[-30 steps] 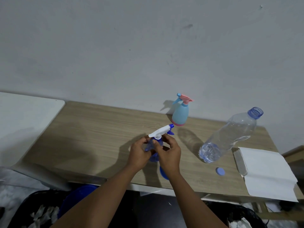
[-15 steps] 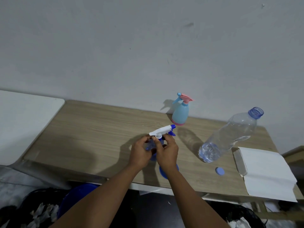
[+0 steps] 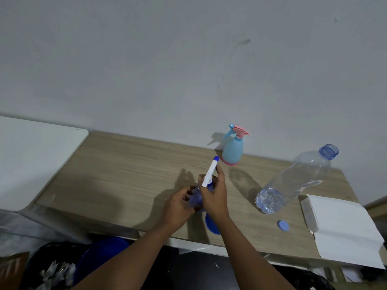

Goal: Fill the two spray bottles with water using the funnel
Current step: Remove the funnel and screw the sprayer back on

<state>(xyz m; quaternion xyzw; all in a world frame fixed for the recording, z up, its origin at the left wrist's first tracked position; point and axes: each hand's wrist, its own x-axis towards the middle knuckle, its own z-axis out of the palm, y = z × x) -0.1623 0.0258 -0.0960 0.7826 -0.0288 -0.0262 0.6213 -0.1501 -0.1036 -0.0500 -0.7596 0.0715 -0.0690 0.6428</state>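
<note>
Uncapping, I judge: left hand (image 3: 178,203) grips blue spray bottle (image 3: 196,198); right hand (image 3: 215,193) pinches its white spray head (image 3: 210,171); next, funnel (image 3: 211,225) into the neck.

Blue spray bottle (image 3: 196,198) mid-table, white trigger head (image 3: 210,172) tilted up. Light-blue spray bottle (image 3: 232,150) upright by the wall. Blue funnel (image 3: 210,223) at the front edge.

Wood-grain table (image 3: 129,164), set against a grey wall. Light blue spray bottle (image 3: 232,150) with pink trigger stands upright at the back edge. Clear water bottle (image 3: 293,183), uncapped, stands right of centre, a little water at its base. Its blue cap (image 3: 283,225) lies near the front edge. White paper (image 3: 343,229) at the right end. Blue funnel (image 3: 211,225) near the front edge, partly hidden.
</note>
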